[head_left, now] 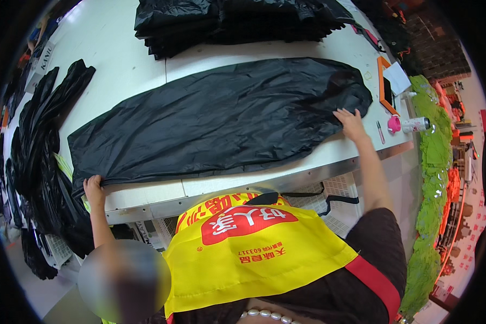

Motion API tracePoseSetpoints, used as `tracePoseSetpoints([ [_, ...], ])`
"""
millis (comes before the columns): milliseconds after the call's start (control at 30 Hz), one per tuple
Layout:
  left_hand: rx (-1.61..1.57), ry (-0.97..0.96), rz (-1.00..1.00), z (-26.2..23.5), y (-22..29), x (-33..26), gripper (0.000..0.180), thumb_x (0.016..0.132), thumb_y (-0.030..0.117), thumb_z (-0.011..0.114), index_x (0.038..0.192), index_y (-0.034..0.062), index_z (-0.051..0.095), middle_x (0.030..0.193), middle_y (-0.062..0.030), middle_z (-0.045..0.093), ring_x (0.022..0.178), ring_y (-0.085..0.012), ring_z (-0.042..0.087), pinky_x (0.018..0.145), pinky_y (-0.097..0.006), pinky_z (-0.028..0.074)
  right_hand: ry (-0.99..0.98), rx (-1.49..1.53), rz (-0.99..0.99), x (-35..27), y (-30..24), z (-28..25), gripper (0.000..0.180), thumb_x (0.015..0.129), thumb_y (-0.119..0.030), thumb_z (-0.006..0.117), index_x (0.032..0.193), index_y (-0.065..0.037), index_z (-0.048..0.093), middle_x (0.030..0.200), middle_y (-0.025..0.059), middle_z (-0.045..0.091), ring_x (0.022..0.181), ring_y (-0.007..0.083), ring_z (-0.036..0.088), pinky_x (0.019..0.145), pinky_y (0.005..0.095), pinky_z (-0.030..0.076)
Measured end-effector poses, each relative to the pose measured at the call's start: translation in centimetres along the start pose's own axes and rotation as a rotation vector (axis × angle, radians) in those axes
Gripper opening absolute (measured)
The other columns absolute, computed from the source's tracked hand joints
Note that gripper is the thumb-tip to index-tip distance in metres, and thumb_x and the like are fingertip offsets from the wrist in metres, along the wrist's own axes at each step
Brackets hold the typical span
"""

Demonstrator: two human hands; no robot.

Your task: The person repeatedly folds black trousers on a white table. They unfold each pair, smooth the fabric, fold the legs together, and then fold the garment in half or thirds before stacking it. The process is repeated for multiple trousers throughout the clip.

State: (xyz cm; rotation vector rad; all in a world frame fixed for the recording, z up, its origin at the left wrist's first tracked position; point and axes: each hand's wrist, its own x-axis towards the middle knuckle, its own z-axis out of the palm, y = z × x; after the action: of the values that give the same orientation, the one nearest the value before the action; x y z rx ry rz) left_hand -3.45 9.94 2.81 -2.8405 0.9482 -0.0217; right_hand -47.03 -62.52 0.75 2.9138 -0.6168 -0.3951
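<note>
Across the middle of the frame, a black sheet (216, 119) is being spread over the white table (110, 46), its wrinkled length lying from the left edge of the tabletop to the orange frame (383, 89) at the upper right. At the lower left, its near corner is being gripped by the left hand (95, 190), the fingers being curled over the edge. Over at right of centre, the rounded end is being touched by the right hand (352, 124), fingers extended and a little parted; whether any fabric is being pinched there cannot be told.

Up at the top, the table is being weighed down by a stack (227, 27) of black pieces. At the left, a crumpled black pile (35, 151) is being left to hang over the side. Near the right edge of the table, a pen (380, 132) is being seen just beside a bottle (416, 125) with a pink cap (394, 124). Further right, a strip is being filled by a green heap (434, 151). At the bottom, a yellow apron (259, 270) is being worn.
</note>
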Motion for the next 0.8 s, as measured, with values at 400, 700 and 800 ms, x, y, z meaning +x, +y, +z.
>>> tracePoseSetpoints([
  [400,0.265,-0.331,-0.315,-1.9,-3.1,9.7,0.035,0.073,0.006,0.052,0.107,0.0097,0.059,0.120,-0.0098,0.053,0.120,-0.0262,0.042,0.099,-0.060,0.022,-0.287,0.075,0.233,5.3,3.1,-6.1,0.028,0.064,-0.025,0.061,0.082,-0.004,0.061,0.088,0.0133,0.062,0.090,0.0299,0.056,0.086,0.0441,0.040],
  [700,-0.127,0.171,-0.847,9.5,-4.2,9.0,0.069,0.087,0.057,0.037,0.139,0.0126,0.028,0.144,-0.0154,0.025,0.133,-0.0309,0.022,0.101,-0.058,0.018,0.039,0.157,0.992,3.6,0.1,0.8,0.090,0.074,-0.070,0.048,0.140,-0.014,0.023,0.146,0.0206,0.013,0.135,0.0405,0.006,0.097,0.0677,0.011],
  [800,-0.178,0.136,-0.839,8.8,-4.4,9.9,0.078,0.084,0.066,0.031,0.142,0.0153,0.023,0.147,-0.0122,0.019,0.136,-0.0293,0.016,0.099,-0.065,0.011,0.161,0.167,0.907,2.5,1.0,6.0,0.079,0.081,-0.063,0.043,0.141,-0.016,0.023,0.146,0.0203,0.012,0.135,0.0392,0.007,0.097,0.0676,0.011],
])
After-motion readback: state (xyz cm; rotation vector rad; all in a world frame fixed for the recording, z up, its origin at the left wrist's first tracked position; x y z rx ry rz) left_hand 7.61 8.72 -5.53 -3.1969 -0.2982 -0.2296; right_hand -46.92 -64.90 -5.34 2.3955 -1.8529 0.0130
